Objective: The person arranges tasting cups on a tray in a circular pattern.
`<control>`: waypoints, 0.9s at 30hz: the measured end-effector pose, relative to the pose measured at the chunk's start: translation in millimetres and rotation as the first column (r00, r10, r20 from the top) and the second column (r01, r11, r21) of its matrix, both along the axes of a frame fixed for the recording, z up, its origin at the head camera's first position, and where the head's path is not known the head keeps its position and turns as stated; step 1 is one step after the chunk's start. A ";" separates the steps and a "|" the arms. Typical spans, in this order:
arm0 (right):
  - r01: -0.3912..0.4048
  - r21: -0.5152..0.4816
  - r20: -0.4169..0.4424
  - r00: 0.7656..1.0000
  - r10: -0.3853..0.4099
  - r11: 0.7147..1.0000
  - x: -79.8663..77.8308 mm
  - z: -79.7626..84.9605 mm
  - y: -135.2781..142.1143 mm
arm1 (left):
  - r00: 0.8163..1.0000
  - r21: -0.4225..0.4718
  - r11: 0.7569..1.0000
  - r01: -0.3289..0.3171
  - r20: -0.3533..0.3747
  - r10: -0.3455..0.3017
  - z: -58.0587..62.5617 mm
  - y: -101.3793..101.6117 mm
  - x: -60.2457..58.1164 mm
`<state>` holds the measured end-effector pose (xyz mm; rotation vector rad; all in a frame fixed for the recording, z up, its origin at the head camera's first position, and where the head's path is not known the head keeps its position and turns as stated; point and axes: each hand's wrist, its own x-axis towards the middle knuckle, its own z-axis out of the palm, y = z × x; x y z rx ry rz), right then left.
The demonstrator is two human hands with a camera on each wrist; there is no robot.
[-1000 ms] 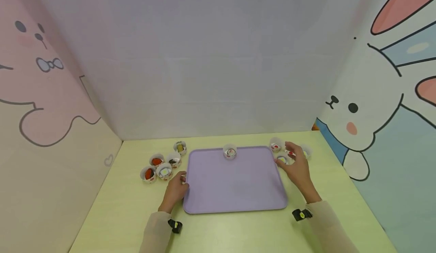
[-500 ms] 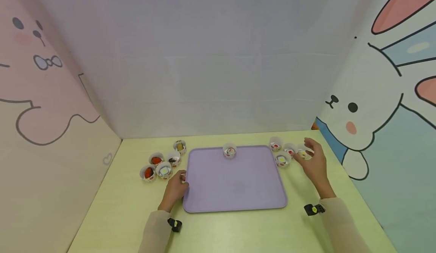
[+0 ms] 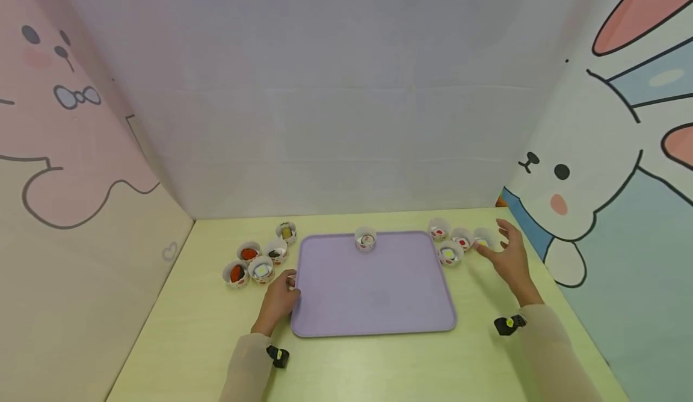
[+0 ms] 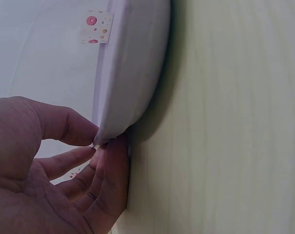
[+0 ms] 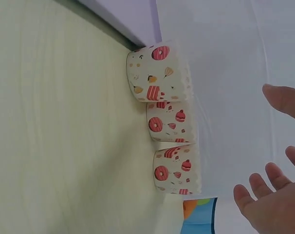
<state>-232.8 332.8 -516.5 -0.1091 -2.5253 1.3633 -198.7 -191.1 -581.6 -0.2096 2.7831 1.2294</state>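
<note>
My left hand (image 3: 278, 301) pinches the left rim of a lilac tray (image 3: 373, 293) between thumb and fingers, as the left wrist view shows close up. A small paper baking cup (image 3: 365, 247) with something pale inside stands at the tray's far edge. Over the table at right, my right hand (image 3: 511, 263) hovers with fingers spread, holding nothing. Close to its thumb and fingers is the rightmost paper cup (image 3: 483, 237), partly covered in the head view. In the right wrist view, cups printed with donuts and cakes (image 5: 155, 73) stand in a row, apart from the fingers.
Several more paper cups (image 3: 262, 271) with red, dark, yellow and white contents cluster left of the tray. Beside the tray's far right corner stand other cups (image 3: 449, 254) with red or yellow-white contents. A pale backdrop (image 3: 346, 119) and printed side panels enclose the table (image 3: 189, 330).
My right hand has moved rightward, from above the cups beside the tray's right corner to the rightmost cup. My left hand, the tray and the cups have stayed in place.
</note>
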 end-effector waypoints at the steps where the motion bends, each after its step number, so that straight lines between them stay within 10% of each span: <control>1: -0.004 -0.007 0.011 1.000 0.004 1.000 -1.6 -2.0 2.1 | 1.000 0.002 1.000 0.001 -0.002 -0.001 0.3 0.1 -0.1; 27: 0.013 -0.196 0.237 0.971 0.035 0.981 -37.7 -46.3 28.7 | 1.000 -0.005 1.000 0.000 -0.001 0.000 0.5 0.9 1.5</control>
